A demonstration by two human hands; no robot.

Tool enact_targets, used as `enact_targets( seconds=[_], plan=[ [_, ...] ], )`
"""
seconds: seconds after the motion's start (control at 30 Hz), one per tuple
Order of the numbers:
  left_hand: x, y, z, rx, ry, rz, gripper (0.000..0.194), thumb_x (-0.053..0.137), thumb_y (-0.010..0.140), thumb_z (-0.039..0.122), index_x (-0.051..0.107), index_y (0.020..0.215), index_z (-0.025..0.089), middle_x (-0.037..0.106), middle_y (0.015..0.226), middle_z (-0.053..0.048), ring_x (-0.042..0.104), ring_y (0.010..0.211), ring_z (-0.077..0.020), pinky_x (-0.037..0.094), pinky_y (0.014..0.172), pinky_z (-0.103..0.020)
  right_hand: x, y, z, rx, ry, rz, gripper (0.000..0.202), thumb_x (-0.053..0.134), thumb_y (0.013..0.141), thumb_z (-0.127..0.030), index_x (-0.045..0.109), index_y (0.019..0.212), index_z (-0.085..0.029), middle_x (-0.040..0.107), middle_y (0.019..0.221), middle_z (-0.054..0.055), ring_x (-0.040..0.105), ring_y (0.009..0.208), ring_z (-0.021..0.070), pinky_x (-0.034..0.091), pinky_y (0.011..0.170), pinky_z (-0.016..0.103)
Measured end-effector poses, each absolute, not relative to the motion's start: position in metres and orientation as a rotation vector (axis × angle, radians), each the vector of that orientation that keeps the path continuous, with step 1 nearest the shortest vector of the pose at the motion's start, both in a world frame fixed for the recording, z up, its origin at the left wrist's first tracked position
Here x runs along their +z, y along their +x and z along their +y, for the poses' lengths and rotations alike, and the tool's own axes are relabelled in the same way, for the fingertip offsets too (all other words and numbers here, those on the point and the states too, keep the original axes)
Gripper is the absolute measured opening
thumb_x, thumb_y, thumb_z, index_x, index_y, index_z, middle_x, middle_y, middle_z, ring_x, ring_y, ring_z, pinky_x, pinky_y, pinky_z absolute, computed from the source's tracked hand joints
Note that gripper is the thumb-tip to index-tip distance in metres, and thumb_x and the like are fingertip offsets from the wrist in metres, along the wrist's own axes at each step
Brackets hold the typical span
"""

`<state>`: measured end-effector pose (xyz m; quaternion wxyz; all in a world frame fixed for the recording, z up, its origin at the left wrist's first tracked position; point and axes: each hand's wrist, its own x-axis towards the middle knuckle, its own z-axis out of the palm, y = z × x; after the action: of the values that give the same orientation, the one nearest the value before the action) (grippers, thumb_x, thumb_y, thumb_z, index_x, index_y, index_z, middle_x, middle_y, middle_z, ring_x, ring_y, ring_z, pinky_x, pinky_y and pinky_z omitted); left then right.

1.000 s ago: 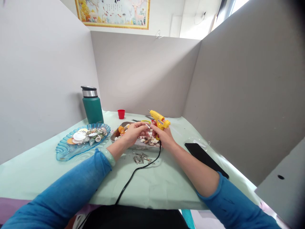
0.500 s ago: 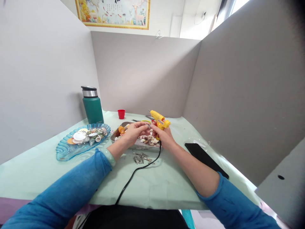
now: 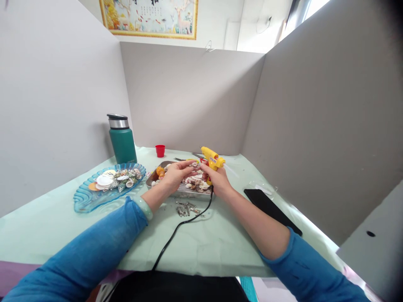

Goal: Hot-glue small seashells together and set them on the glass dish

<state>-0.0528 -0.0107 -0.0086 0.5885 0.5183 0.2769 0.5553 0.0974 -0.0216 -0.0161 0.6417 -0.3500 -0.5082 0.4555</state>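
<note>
My left hand (image 3: 175, 176) pinches a small pale shell (image 3: 194, 165) between thumb and fingers, above a metal tray (image 3: 189, 194). A yellow hot glue gun (image 3: 211, 157) is in my right hand (image 3: 219, 180), its nozzle pointing up and left. The right thumb and fingertip come close to the shell; whether they touch it I cannot tell. Shells and orange pieces lie in the tray, partly hidden by both hands. In front of the tray is a small pile of silver metal clips (image 3: 187, 209).
A blue glass dish (image 3: 85, 199) with shells and discs is at left, before a green bottle (image 3: 121, 144). A red cup (image 3: 160, 151) and scissors (image 3: 197, 155) stand behind the tray. A black phone (image 3: 272, 211) lies right. The gun's black cord (image 3: 172, 238) crosses the table front.
The glue gun has tipped and shifted slightly right. My fingertips have drawn a little apart, and the shell in my left hand shows more clearly.
</note>
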Motion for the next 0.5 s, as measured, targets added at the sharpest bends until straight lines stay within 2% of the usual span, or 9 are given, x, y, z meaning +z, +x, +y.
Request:
enact_targets(
  seconds=[0.23, 0.5],
  plan=[
    [-0.0063, -0.0526, -0.0128, 1.304, 1.252, 0.672, 0.030, 0.081, 0.060, 0.023, 0.071, 0.085, 0.010, 0.071, 0.083, -0.008, 0.067, 0.075, -0.0169, 0.053, 0.071, -0.029, -0.0161, 0.0978, -0.0234, 1.013, -0.850, -1.205, 0.032, 0.072, 0.064, -0.041, 0.058, 0.081, -0.018, 0.052, 0.053, -0.006, 0.046, 0.047, 0.0088, 0.036, 0.045, 0.021],
    [-0.0059, -0.0535, -0.0135, 1.288, 1.305, 0.672, 0.030, 0.079, 0.062, 0.025, 0.067, 0.085, 0.010, 0.068, 0.072, -0.006, 0.064, 0.064, -0.0143, 0.054, 0.066, -0.030, -0.0137, 0.0968, -0.0272, 1.002, -0.829, -1.329, 0.027, 0.072, 0.065, -0.038, 0.058, 0.078, -0.019, 0.052, 0.058, -0.005, 0.046, 0.050, 0.0088, 0.038, 0.048, 0.022]
  ],
)
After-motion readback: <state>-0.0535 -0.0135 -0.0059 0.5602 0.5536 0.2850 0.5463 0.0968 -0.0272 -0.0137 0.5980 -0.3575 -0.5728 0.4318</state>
